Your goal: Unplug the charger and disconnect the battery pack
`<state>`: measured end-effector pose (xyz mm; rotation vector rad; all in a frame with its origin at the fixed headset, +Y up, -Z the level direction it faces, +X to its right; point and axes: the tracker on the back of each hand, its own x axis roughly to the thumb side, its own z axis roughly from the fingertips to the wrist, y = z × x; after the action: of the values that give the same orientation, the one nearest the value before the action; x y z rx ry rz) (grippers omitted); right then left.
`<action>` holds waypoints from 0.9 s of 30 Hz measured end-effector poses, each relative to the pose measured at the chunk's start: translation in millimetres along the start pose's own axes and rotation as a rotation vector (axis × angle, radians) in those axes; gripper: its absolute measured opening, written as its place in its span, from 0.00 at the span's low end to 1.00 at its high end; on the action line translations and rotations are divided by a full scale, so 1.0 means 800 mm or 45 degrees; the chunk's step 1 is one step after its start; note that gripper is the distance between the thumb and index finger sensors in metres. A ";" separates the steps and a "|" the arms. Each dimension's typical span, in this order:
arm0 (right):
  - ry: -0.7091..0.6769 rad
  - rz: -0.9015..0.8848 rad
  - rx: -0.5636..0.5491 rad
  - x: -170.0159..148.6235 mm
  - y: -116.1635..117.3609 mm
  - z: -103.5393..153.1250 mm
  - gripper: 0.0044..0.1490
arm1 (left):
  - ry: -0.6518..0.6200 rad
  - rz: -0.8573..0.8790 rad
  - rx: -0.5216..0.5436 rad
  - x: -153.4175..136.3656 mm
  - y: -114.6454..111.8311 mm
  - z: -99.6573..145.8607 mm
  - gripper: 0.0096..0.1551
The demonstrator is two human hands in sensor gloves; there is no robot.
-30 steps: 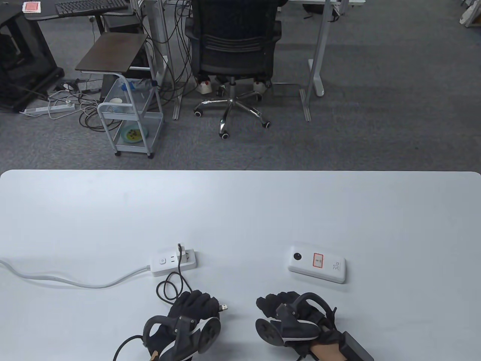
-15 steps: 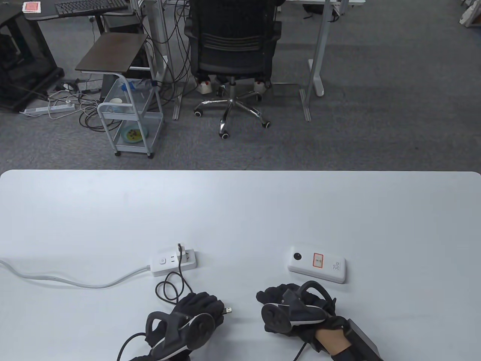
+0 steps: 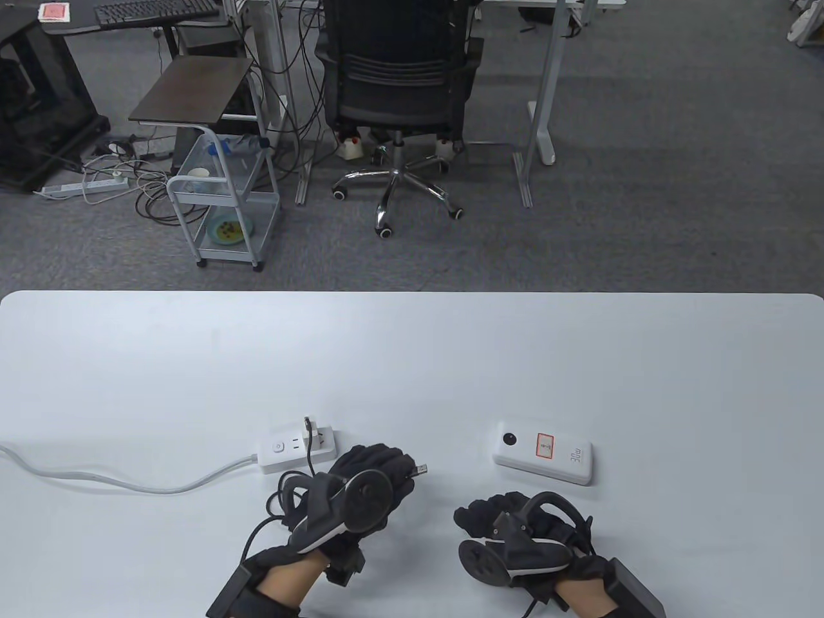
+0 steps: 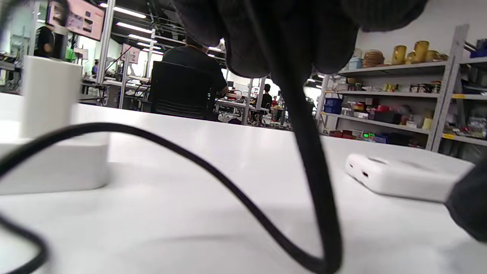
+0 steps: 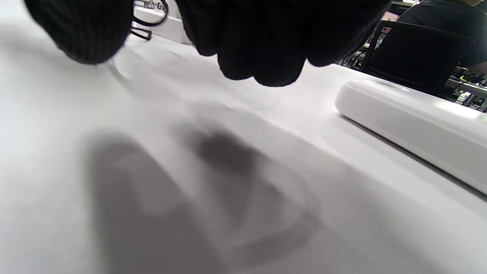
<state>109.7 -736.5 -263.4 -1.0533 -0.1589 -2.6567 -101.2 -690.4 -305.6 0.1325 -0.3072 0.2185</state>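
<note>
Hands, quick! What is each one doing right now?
Left hand: closed around the black cable, its plug end sticking out past the fingers.
Right hand: fingers curled, holding nothing, near the battery pack.

The left hand [image 3: 373,479] hides its fingers' grip on the cable [image 4: 243,198].
</note>
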 end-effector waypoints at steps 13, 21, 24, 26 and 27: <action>0.003 -0.003 -0.011 -0.001 -0.004 0.003 0.49 | 0.099 -0.230 -0.022 0.036 -0.020 -0.097 0.26; -0.010 0.005 0.001 -0.001 -0.001 0.002 0.49 | 0.112 -0.327 -0.074 0.064 -0.030 -0.145 0.26; 0.004 -0.012 0.004 -0.004 -0.006 0.007 0.49 | 0.071 -0.469 -0.068 0.076 -0.045 -0.161 0.26; -0.003 -0.018 -0.028 -0.003 -0.012 0.012 0.49 | 0.057 -0.547 -0.080 0.077 -0.057 -0.171 0.26; -0.005 -0.008 -0.045 -0.003 -0.015 0.014 0.49 | 0.079 -0.508 -0.114 0.078 -0.067 -0.177 0.26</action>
<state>115.2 -722.0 -256.9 -1.0705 -0.1165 -2.6727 9.2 -707.5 -424.8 0.0957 -0.2231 -0.1865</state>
